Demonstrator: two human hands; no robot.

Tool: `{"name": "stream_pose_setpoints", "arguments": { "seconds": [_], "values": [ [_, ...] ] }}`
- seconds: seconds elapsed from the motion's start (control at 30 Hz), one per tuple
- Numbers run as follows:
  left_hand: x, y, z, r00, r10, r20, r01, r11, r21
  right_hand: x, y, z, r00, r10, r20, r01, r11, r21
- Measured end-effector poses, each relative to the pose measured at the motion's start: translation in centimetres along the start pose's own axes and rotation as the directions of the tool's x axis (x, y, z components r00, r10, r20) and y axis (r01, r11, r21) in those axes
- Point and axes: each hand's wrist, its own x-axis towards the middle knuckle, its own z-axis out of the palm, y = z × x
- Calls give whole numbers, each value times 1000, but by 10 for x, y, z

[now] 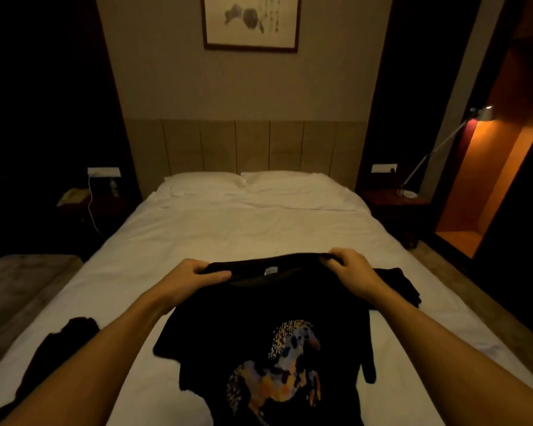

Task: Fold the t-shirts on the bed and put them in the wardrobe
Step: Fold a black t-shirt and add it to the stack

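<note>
Black t-shirt point(259, 327) with a horse print lies face up on the white bed point(228, 229), collar end away from the person. Left hand point(194, 279) and right hand point(350, 272) each pinch the shoulder edge, fingers curled round the cloth. Fabric looks light, soft and floppy, likely to sag and crease; shoulders or hem corners seem the best holds. More dark clothing point(397, 284) lies just right of it, another dark piece point(71, 336) at left.
</note>
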Motion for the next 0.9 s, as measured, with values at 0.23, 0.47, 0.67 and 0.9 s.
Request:
{"name": "stream_pose_setpoints", "arguments": {
  "seconds": [0.23,0.47,0.67,0.9],
  "values": [
    [57,-62,-2,995,8,100,-18,995,95,35,47,52,994,97,54,-97,995,-11],
    [127,-117,17,973,54,-226,-22,989,143,99,85,93,993,99,67,-93,992,-90],
    [192,-140,17,939,-10,-343,93,970,226,175,125,131,985,83,148,-42,965,-260],
    [281,-154,3,928,-56,-369,257,814,521,271,166,172,975,9,220,103,864,-493]
  ]
}}
